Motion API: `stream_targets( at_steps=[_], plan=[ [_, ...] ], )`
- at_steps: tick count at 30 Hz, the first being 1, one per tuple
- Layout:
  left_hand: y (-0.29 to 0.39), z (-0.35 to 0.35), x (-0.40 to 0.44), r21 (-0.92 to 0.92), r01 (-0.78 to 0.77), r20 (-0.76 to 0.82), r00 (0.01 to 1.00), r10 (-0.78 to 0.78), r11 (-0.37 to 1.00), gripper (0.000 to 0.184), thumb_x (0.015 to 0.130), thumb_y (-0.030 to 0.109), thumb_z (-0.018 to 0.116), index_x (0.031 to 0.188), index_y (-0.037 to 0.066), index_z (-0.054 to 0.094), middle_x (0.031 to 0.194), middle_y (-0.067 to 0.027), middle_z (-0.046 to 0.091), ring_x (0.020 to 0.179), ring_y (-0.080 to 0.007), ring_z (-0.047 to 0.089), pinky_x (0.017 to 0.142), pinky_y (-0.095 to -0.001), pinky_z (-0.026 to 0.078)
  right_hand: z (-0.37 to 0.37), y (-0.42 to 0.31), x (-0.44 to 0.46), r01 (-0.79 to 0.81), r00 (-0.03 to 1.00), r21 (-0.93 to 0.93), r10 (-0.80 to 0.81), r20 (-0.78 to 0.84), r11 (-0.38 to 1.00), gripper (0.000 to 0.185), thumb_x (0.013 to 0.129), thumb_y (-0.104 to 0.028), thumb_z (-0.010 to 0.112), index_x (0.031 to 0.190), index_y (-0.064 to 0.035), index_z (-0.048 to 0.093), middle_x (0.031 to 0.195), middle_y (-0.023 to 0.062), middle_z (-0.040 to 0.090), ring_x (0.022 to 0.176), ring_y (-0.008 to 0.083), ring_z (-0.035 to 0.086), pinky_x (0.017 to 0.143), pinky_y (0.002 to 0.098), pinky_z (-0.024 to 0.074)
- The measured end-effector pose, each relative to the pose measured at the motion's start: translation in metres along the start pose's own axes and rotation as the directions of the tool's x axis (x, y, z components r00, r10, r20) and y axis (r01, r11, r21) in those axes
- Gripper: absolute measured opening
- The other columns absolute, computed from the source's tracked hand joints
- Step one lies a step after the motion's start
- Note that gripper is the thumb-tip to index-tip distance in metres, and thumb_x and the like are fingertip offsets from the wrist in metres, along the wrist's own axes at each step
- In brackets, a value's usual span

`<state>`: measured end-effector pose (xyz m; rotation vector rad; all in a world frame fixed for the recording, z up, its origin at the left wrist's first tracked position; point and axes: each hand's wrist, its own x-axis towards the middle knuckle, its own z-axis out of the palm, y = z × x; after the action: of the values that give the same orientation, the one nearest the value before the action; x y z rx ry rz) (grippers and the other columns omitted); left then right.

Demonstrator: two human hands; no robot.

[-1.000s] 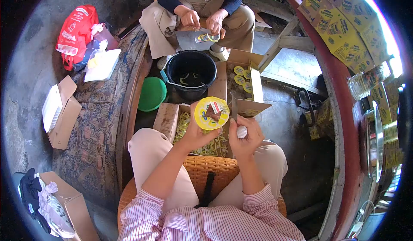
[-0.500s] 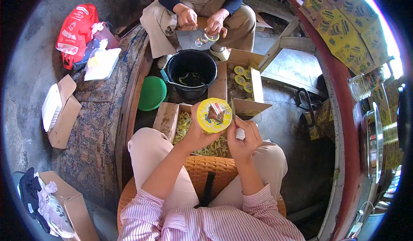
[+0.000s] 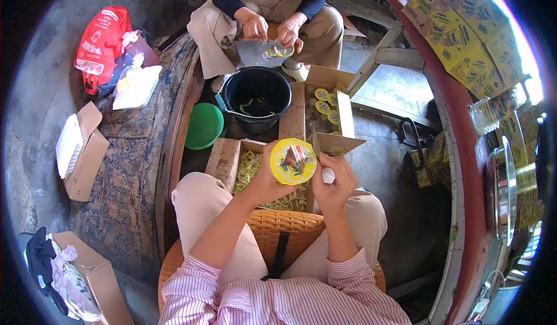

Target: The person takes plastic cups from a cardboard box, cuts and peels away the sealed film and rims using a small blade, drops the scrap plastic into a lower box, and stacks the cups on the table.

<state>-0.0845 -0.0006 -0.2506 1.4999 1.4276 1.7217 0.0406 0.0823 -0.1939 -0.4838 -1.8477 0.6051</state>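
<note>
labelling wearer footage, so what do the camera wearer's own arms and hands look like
Both the left sleeve and the right sleeve are white with thin reddish-pink stripes and end around the elbows, leaving the forearms bare. The left hand and right hand are ungloved, and no watch or bracelet shows.

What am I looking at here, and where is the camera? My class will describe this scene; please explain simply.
No machine here, only a person, seen from a camera worn on their own head, looking forward and down. The bare left hand holds a round thing with a yellow printed top; the right hand holds a thin blade near its edge. Below, an open carton holds yellowish strips. Beyond are a black bucket and a green dish. Opposite sits another person, holding something small I can't make out.
</note>
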Motion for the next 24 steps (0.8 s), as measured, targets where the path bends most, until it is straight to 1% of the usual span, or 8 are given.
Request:
stream_targets(
  at_steps=[3,6,9,12,15,18,21,24],
  plan=[
    [0.002,0.0015,0.0018,-0.039,-0.004,-0.041,0.999,0.003,0.999,0.075,0.063,0.007,0.07,0.123,0.002,0.027,0.116,-0.0119,0.037,0.11,-0.0222,0.043,0.094,-0.0337,0.036,0.0008,-0.0016,0.0005,0.004,1.0,-0.016,-0.004,-0.006,1.0,0.021,0.064,0.011,0.062,0.083,0.0014,0.062,0.078,0.0137,0.063,0.068,0.0237,0.062,0.062,0.0272,0.0489],
    [0.0027,0.0005,0.0025,-0.024,-0.003,-0.034,0.999,0.002,1.0,0.074,0.063,0.007,0.071,0.123,0.002,0.028,0.116,-0.0116,0.038,0.11,-0.0221,0.043,0.094,-0.0339,0.037,0.0015,-0.0042,0.0012,0.029,0.999,-0.062,-0.03,-0.022,0.998,0.021,0.064,0.011,0.062,0.083,0.0009,0.062,0.077,0.0129,0.063,0.067,0.0235,0.062,0.061,0.0278,0.0485],
    [0.004,0.0009,0.0025,-0.074,0.016,-0.036,0.999,-0.018,0.997,0.075,0.063,0.007,0.071,0.123,0.002,0.027,0.118,-0.0115,0.038,0.112,-0.022,0.043,0.094,-0.0337,0.038,0.0012,-0.0038,0.0004,0.036,0.999,-0.091,-0.038,-0.023,0.995,0.021,0.064,0.011,0.062,0.082,0.0005,0.062,0.077,0.0124,0.063,0.066,0.0233,0.061,0.06,0.0284,0.048],
    [0.007,-0.0011,0.0029,-0.076,0.065,0.009,0.998,-0.064,0.995,0.079,0.063,0.007,0.071,0.126,0.002,0.024,0.117,-0.0119,0.039,0.109,-0.0204,0.043,0.094,-0.0328,0.035,0.0022,-0.0031,0.0006,0.038,0.999,-0.09,-0.041,-0.031,0.995,0.021,0.064,0.011,0.062,0.083,0.0002,0.063,0.077,0.0121,0.063,0.065,0.0234,0.06,0.06,0.0287,0.0477],
    [0.0016,-0.0012,0.002,-0.044,0.066,0.032,0.997,-0.065,0.997,0.075,0.064,0.003,0.07,0.125,0.003,0.026,0.12,-0.0117,0.041,0.113,-0.0209,0.044,0.094,-0.0338,0.038,0.0021,-0.0027,-0.0002,0.03,0.999,-0.093,-0.033,-0.028,0.995,0.022,0.064,0.011,0.062,0.083,0.0003,0.063,0.076,0.0121,0.063,0.065,0.023,0.06,0.059,0.0283,0.0477],
    [0.0002,0.0004,-0.0003,-0.067,0.05,0.047,0.998,-0.047,0.997,0.073,0.067,0.0,0.067,0.126,0.004,0.025,0.119,-0.0104,0.042,0.111,-0.0198,0.046,0.095,-0.034,0.037,0.0001,-0.001,0.0008,0.015,1.0,-0.085,-0.017,-0.017,0.996,0.021,0.065,0.01,0.063,0.083,0.0004,0.063,0.074,0.0124,0.062,0.062,0.0216,0.06,0.057,0.0273,0.0473],
    [0.0015,0.0008,0.0015,-0.155,0.085,0.039,0.996,-0.08,0.984,0.073,0.065,0.007,0.067,0.127,0.001,0.028,0.118,-0.0122,0.041,0.11,-0.0206,0.041,0.096,-0.0332,0.032,-0.0008,0.0008,0.0017,-0.027,0.999,-0.056,0.026,-0.021,0.998,0.02,0.065,0.009,0.063,0.083,0.0004,0.063,0.072,0.0124,0.061,0.06,0.0202,0.059,0.054,0.0263,0.0468],
    [-0.0004,0.0011,0.0005,-0.135,0.159,0.061,0.986,-0.152,0.978,0.07,0.067,0.005,0.063,0.128,0.001,0.028,0.119,-0.0124,0.041,0.112,-0.02,0.04,0.096,-0.0327,0.031,-0.0001,0.0009,0.0015,-0.033,0.998,-0.056,0.03,-0.049,0.998,0.019,0.066,0.009,0.063,0.083,0.0005,0.063,0.071,0.0122,0.06,0.059,0.0197,0.059,0.053,0.0259,0.0467]
  ],
)
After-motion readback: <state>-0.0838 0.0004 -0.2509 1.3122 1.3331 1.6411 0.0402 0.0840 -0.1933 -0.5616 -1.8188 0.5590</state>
